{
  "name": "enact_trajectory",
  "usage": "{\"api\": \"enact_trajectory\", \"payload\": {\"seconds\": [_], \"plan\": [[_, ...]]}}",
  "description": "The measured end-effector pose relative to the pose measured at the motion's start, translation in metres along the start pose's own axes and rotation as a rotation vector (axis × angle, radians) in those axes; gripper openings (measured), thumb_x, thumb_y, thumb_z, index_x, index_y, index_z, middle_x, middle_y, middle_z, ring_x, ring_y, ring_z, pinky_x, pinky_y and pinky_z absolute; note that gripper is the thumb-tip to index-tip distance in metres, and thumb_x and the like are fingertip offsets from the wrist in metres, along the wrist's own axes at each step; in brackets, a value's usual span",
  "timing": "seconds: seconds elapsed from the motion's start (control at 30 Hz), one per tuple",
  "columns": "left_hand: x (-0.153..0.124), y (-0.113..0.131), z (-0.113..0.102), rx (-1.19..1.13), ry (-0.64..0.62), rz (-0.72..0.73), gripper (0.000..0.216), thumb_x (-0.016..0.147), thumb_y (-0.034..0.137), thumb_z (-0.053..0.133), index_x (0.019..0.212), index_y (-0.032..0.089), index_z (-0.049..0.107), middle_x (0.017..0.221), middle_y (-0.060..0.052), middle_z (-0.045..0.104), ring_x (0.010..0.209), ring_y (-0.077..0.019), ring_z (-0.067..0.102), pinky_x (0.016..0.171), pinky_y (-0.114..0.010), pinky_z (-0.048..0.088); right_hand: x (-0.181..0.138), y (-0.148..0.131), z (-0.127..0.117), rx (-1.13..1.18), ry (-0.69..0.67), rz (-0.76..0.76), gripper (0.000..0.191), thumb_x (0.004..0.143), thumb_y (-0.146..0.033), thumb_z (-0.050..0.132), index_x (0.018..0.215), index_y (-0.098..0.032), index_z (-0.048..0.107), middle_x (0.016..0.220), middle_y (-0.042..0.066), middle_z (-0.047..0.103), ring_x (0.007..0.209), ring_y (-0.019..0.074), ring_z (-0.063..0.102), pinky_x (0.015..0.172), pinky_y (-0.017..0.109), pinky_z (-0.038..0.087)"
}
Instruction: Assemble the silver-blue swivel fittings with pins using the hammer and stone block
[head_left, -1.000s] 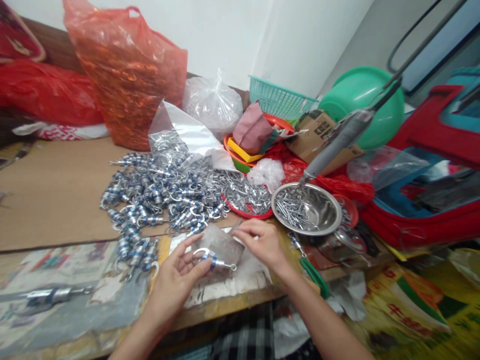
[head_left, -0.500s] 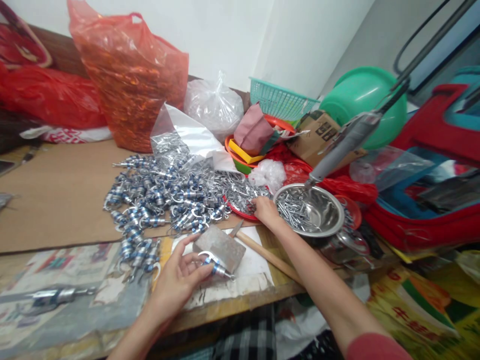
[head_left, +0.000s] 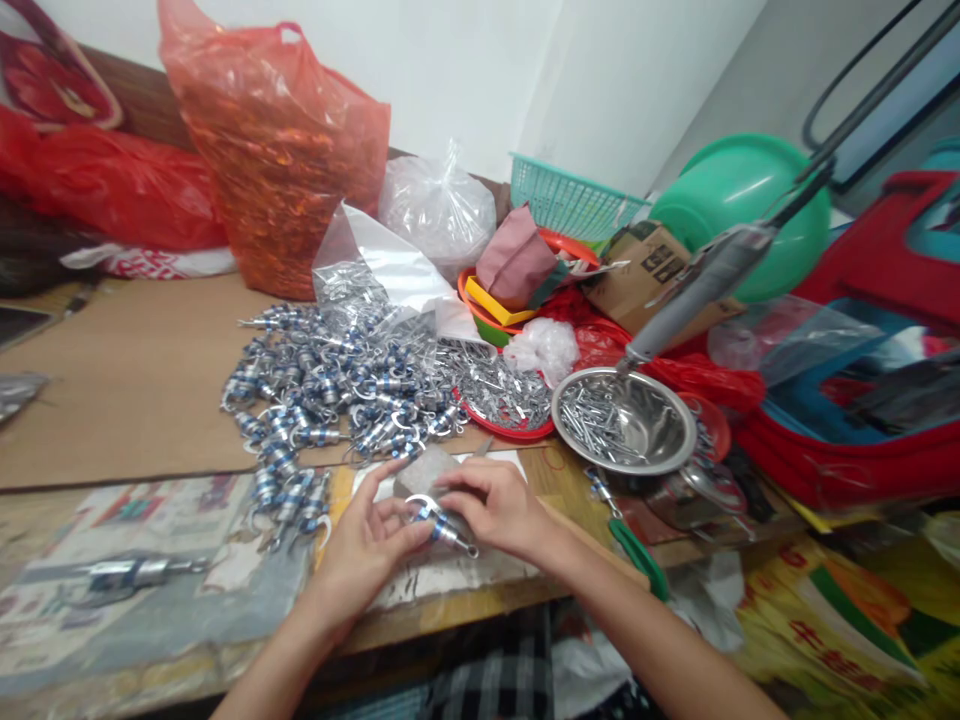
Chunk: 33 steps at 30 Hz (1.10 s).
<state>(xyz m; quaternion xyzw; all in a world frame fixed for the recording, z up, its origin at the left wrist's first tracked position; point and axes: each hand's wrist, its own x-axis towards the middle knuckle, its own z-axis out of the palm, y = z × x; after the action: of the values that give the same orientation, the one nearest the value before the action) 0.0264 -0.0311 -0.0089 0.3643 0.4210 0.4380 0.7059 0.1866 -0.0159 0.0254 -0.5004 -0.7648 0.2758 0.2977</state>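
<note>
My left hand (head_left: 364, 545) holds a hook bolt (head_left: 448, 533), silver with blue rings and a curved open hook, between thumb and fingers. It lies tilted at the near side of a grey metal block (head_left: 424, 470). My right hand (head_left: 510, 508) is over the block's right side, its fingers closed together just above the bolt; whatever they pinch is too small to make out. Beneath my right forearm lies a wooden handle (head_left: 592, 545), partly hidden. A white sheet (head_left: 405, 590) is under the block.
Many similar hook bolts (head_left: 300, 390) are heaped behind my left hand. A red tray (head_left: 517, 433) of small metal pieces and a steel bowl (head_left: 660, 462) of pins stand to the right. Green-handled pliers (head_left: 637, 560) lie near the table edge. A grey-handled lever (head_left: 675, 300) slants above the bowl.
My right hand has moved from the red tray, left and nearer, to the hook bolt over the block. My left hand still holds the bolt. The green-handled tool has come into sight.
</note>
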Motion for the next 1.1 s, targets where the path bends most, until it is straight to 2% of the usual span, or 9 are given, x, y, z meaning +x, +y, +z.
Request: {"api": "enact_trajectory", "payload": {"seconds": [0.1, 0.3, 0.47, 0.7, 0.83, 0.9, 0.97, 1.03, 1.1], "plan": [[0.000, 0.000, 0.000, -0.008, -0.002, 0.009, 0.073, 0.057, 0.018, 0.072, 0.119, 0.022, 0.032, 0.067, 0.004, 0.062, 0.063, -0.0135, 0.062, 0.063, -0.026, 0.049, -0.006, -0.003, 0.001, -0.111, -0.018, -0.069, 0.012, 0.072, -0.012, 0.057, 0.076, -0.017, 0.068, 0.069, 0.001, 0.065, 0.065, 0.0120, 0.057, 0.060, 0.020, 0.040], [-0.001, -0.001, 0.001, -0.021, -0.015, 0.012, 0.074, 0.059, 0.018, 0.071, 0.121, 0.023, 0.031, 0.068, 0.004, 0.063, 0.066, -0.0143, 0.063, 0.066, -0.028, 0.050, -0.001, -0.001, 0.004, -0.068, -0.064, 0.006, 0.011, 0.074, -0.017, 0.059, 0.067, -0.017, 0.068, 0.063, -0.001, 0.062, 0.062, 0.0103, 0.056, 0.057, 0.018, 0.038], [-0.002, -0.002, 0.001, -0.033, -0.015, 0.010, 0.075, 0.058, 0.017, 0.071, 0.120, 0.023, 0.030, 0.067, 0.003, 0.064, 0.063, -0.0138, 0.063, 0.065, -0.027, 0.050, 0.002, 0.001, 0.014, -0.058, 0.026, 0.038, 0.011, 0.072, -0.024, 0.063, 0.068, -0.017, 0.070, 0.062, 0.000, 0.062, 0.059, 0.0102, 0.056, 0.054, 0.018, 0.038], [-0.001, -0.002, 0.000, -0.008, -0.012, 0.027, 0.075, 0.059, 0.018, 0.071, 0.121, 0.023, 0.031, 0.068, 0.003, 0.064, 0.066, -0.0142, 0.062, 0.066, -0.027, 0.049, -0.002, 0.006, 0.026, -0.114, 0.115, -0.091, 0.011, 0.073, -0.030, 0.062, 0.076, -0.024, 0.071, 0.063, -0.001, 0.061, 0.061, 0.0109, 0.055, 0.057, 0.020, 0.039], [0.000, -0.002, 0.000, -0.025, 0.007, 0.012, 0.074, 0.058, 0.018, 0.072, 0.120, 0.024, 0.032, 0.068, 0.003, 0.062, 0.066, -0.0148, 0.062, 0.065, -0.029, 0.050, -0.005, 0.013, 0.008, 0.027, 0.293, -0.042, 0.018, 0.082, -0.025, 0.050, 0.085, -0.020, 0.067, 0.071, 0.001, 0.062, 0.069, 0.0120, 0.056, 0.063, 0.021, 0.042], [0.000, -0.003, 0.000, -0.022, 0.013, 0.009, 0.073, 0.058, 0.019, 0.072, 0.120, 0.024, 0.033, 0.068, 0.003, 0.061, 0.066, -0.0149, 0.062, 0.066, -0.030, 0.050, -0.013, 0.024, -0.009, -0.036, 0.372, 0.047, 0.018, 0.082, -0.026, 0.047, 0.088, -0.019, 0.064, 0.079, 0.002, 0.062, 0.073, 0.0134, 0.056, 0.066, 0.023, 0.042], [0.000, -0.003, 0.000, -0.020, 0.014, 0.006, 0.073, 0.058, 0.019, 0.072, 0.120, 0.024, 0.033, 0.069, 0.003, 0.061, 0.067, -0.0150, 0.062, 0.067, -0.031, 0.050, -0.025, 0.039, -0.024, -0.222, 0.296, 0.140, 0.020, 0.079, -0.028, 0.052, 0.095, -0.019, 0.059, 0.087, 0.004, 0.060, 0.079, 0.0162, 0.055, 0.071, 0.027, 0.042], [0.000, -0.004, -0.001, -0.020, 0.017, 0.004, 0.073, 0.059, 0.019, 0.072, 0.120, 0.024, 0.033, 0.070, 0.003, 0.060, 0.068, -0.0152, 0.062, 0.068, -0.032, 0.050, -0.040, 0.055, -0.032, -0.399, 0.122, 0.213, 0.027, 0.075, -0.029, 0.056, 0.101, -0.019, 0.056, 0.092, 0.006, 0.059, 0.085, 0.0193, 0.055, 0.075, 0.030, 0.041], [0.000, -0.004, -0.001, -0.012, 0.026, 0.003, 0.073, 0.058, 0.020, 0.072, 0.120, 0.024, 0.033, 0.070, 0.003, 0.060, 0.069, -0.0156, 0.062, 0.068, -0.032, 0.050, -0.052, 0.067, -0.032, -0.482, 0.013, 0.260, 0.025, 0.077, -0.028, 0.052, 0.101, -0.018, 0.055, 0.091, 0.007, 0.058, 0.087, 0.0206, 0.055, 0.075, 0.031, 0.042]]}}
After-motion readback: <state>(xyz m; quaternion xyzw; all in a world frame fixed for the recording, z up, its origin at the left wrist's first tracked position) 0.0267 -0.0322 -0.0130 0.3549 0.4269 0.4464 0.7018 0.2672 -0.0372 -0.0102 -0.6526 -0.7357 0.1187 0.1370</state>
